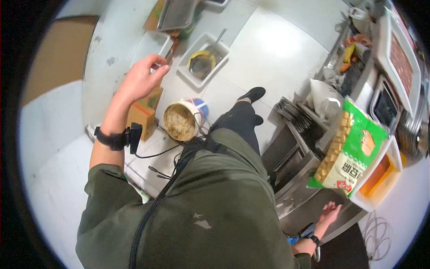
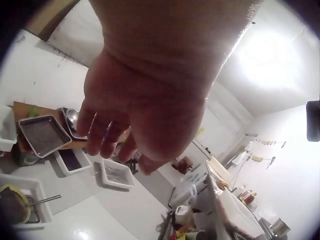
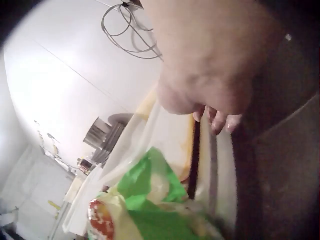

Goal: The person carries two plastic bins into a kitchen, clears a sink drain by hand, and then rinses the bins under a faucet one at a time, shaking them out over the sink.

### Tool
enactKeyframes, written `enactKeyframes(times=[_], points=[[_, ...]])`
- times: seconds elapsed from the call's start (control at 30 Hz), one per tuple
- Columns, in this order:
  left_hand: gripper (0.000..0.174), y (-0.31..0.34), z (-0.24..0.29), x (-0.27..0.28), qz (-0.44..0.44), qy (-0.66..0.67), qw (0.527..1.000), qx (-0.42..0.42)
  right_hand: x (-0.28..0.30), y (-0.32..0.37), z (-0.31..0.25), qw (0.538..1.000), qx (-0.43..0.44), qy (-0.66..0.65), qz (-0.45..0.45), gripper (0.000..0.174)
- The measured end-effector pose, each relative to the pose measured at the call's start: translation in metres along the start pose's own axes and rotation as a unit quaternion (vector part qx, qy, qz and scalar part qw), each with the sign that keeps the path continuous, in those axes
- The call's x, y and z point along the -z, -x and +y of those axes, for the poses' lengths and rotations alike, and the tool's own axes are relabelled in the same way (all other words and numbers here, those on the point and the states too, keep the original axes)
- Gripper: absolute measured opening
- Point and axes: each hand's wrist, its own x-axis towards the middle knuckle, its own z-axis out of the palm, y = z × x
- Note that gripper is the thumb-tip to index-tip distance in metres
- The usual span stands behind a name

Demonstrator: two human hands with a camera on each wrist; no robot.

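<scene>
My right hand (image 1: 329,214) hangs loose and empty just below the white tub (image 1: 370,202) on the bench (image 1: 295,197) at right. The green bag (image 1: 351,148) in the tub looks light, crinkly and slippery, so I'd grip the tub's stiff rim. I cannot tell if my raised left hand (image 1: 142,80) pinches anything.

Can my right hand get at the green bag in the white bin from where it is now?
Probably yes: the right hand hangs open beside the white bin, the green bag sticks out uncovered, and nothing lies between them.
</scene>
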Motion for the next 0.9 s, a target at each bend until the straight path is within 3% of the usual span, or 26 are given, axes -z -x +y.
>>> enactKeyframes(times=[0.07,0.13,0.17,0.2,0.27,0.33,0.43,0.6,0.67,0.77,0.9], points=[[0.033,0.014,-0.039,0.0,0.006,0.011,0.999,0.03,-0.024,0.04,0.025,0.993,-0.032,0.068,0.094,0.038],[0.034,0.017,-0.091,0.01,0.022,0.029,0.999,0.023,-0.002,0.038,0.093,0.998,-0.049,0.019,0.024,0.027],[0.032,0.022,-0.101,0.014,0.019,-0.009,1.0,0.022,0.005,0.043,0.094,0.995,-0.074,0.07,0.004,0.023],[0.03,0.025,-0.083,0.011,0.015,-0.046,0.999,0.022,0.019,0.032,0.072,0.988,-0.098,0.121,-0.016,0.018],[0.036,0.022,-0.038,-0.012,0.044,-0.017,0.997,0.055,-0.011,0.007,0.025,0.991,-0.081,0.108,0.008,0.017],[0.032,0.01,-0.031,0.017,0.054,0.041,0.996,0.065,-0.027,-0.038,0.04,0.99,-0.047,0.126,0.046,0.017],[0.03,0.002,-0.005,0.039,0.088,0.078,0.993,0.001,-0.086,0.025,-0.032,0.996,-0.003,0.09,0.03,0.016],[0.028,-0.021,0.052,0.058,0.077,0.098,0.99,-0.069,-0.098,0.013,-0.036,0.991,0.058,0.092,0.072,0.025],[0.028,-0.029,0.079,0.061,0.08,0.101,0.987,-0.096,-0.1,0.002,-0.041,0.979,0.131,0.148,0.053,0.023],[0.027,-0.04,0.116,0.067,0.061,0.106,0.984,-0.13,-0.095,0.041,-0.056,0.99,0.084,0.084,0.076,0.023],[0.028,-0.045,0.177,0.071,0.037,0.085,0.982,-0.167,-0.072,0.019,-0.025,0.992,0.086,0.024,0.093,0.023]])
